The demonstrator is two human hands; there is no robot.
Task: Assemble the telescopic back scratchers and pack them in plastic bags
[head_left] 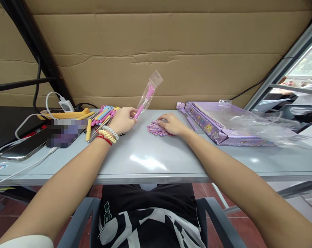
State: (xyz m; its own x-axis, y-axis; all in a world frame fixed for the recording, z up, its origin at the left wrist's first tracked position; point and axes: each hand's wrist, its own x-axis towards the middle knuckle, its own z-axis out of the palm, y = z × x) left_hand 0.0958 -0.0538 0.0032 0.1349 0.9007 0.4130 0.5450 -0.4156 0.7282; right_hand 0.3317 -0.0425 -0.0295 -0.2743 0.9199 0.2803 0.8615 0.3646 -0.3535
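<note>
Table [145, 155]: box [215, 134] laid at right | left hand [123, 120]: pen [139, 112] pinched at lower end, tilted above table, upper part sleeved in bag [154, 80] | right hand [172, 124]: rested on cards [156, 128] on table, grip cannot be told | pen judged light, stiff, bag slippery; lower end best gripped | cards judged thin, bendable; edges best taken

White glare on glossy tabletop [135, 148]
</note>
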